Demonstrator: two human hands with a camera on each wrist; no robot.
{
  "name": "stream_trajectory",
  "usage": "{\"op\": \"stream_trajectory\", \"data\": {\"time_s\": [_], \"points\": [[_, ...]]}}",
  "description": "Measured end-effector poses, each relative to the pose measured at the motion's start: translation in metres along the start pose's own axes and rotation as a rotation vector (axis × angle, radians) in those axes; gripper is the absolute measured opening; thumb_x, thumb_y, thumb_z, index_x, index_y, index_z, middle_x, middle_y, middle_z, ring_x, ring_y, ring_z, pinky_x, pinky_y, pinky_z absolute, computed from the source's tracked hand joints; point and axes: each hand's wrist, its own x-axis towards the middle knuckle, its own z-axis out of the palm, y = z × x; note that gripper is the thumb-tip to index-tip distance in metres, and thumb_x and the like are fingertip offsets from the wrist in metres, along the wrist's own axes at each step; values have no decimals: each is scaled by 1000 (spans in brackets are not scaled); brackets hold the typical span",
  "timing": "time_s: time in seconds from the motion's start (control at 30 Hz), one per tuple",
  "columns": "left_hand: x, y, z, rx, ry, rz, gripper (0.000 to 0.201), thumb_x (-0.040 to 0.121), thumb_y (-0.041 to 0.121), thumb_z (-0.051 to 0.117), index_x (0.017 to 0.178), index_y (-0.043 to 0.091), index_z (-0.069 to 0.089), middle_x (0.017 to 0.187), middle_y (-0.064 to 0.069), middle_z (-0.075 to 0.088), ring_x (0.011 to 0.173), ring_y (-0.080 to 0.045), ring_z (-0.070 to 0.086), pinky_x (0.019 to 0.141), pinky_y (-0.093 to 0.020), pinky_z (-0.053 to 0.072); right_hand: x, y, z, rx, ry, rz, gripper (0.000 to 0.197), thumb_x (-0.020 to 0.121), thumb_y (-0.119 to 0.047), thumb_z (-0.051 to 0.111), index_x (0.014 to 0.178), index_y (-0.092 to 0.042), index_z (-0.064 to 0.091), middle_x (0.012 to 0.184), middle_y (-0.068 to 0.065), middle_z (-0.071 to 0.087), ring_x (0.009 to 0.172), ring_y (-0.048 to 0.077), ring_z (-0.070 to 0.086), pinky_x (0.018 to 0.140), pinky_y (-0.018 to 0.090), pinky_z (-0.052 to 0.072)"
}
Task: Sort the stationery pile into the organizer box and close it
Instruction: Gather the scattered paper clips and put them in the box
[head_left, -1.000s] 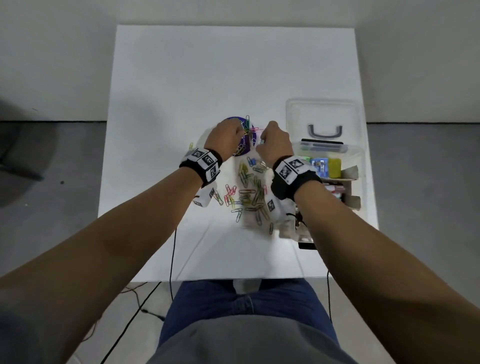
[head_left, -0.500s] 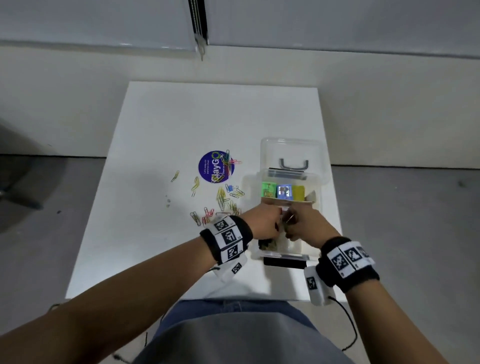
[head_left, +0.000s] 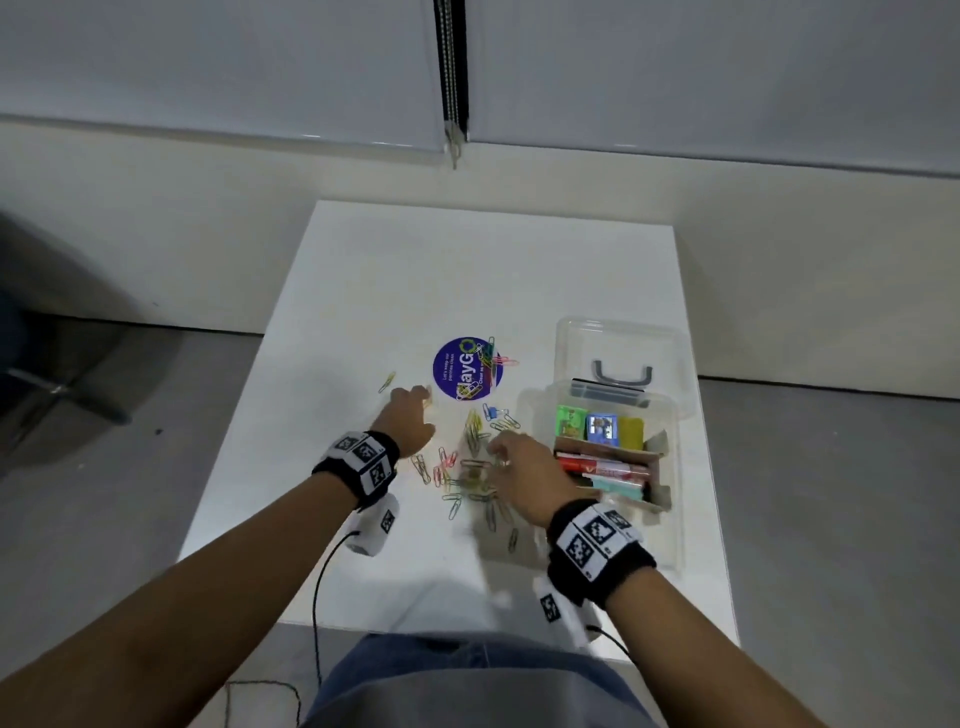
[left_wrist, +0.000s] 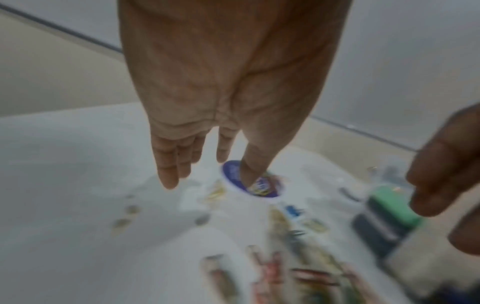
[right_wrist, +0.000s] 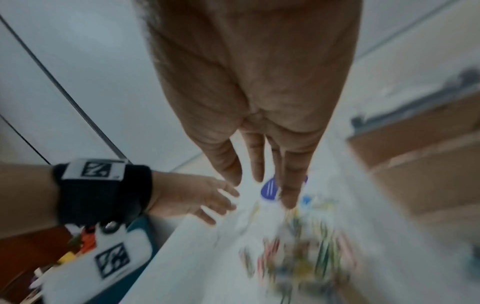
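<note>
Both hands hover over the white table, fingers straight and spread, holding nothing. The left hand is above scattered clips near the round purple sticker; the right hand is over the pile of coloured wire paper clips (blurred in both wrist views). The clear plastic organizer box stands just right of the pile, its lid open, with markers and small coloured blocks inside.
</note>
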Motion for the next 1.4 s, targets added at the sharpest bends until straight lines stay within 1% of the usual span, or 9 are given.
{"op": "stream_trajectory", "data": {"time_s": [0.13,0.2,0.3,0.4,0.63,0.83,1.03,1.23,1.4], "points": [[31,-65,-12,8,55,-166,71,93,23,56,152,16,17,159,-17,7,144,-36,24,114,-44,32,32,-11,58,-115,-116,340,66,94,-19,49,150,-9,15,152,19,20,135,38,38,111,45,34],[38,-77,-8,3,31,-225,73,96,27,51,154,15,7,161,-16,-6,149,-35,6,118,-45,23,42,-8,78,-186,-164,456,80,93,-25,53,152,-5,3,156,22,8,142,42,23,114,50,30],[36,-66,18,54,-27,-211,73,99,30,45,154,13,0,160,-16,-16,149,-37,-8,119,-52,15,50,-10,94,-119,-106,442,74,88,-25,60,148,-7,21,151,21,23,137,40,31,110,48,35],[29,-52,41,10,-68,-25,70,98,21,44,154,11,4,161,-15,-13,149,-36,-9,119,-55,13,70,-20,90,-57,-37,425,68,90,-13,55,148,-9,20,150,20,28,134,38,38,108,45,40],[61,-62,15,-26,101,33,76,96,22,50,154,17,2,162,-11,-13,150,-30,-7,120,-50,12,128,-15,34,-61,252,360,39,88,3,42,126,-6,44,126,17,45,105,34,58,89,40,51],[64,-53,28,69,-39,149,76,95,29,50,155,15,3,161,-14,-14,149,-33,-13,122,-46,3,141,-1,43,-165,224,357,31,88,5,45,119,-2,48,123,17,47,105,34,60,88,38,49],[91,-10,24,131,-11,301,69,96,19,49,154,16,11,162,-13,1,150,-33,4,119,-49,22,133,5,48,-140,287,381,24,94,-8,45,117,-5,50,123,14,49,105,32,59,85,38,49],[142,59,9,315,-71,405,66,97,16,43,154,27,12,163,-7,-3,150,-34,0,118,-56,17,94,-12,25,32,422,271,13,93,-19,48,103,-10,50,98,10,67,91,29,64,72,34,51],[142,56,29,378,-121,364,56,100,22,38,152,22,18,162,-4,1,148,-33,1,113,-63,20,28,1,-15,150,477,150,13,90,-22,60,98,-13,57,90,2,68,82,18,64,72,34,54]]}}
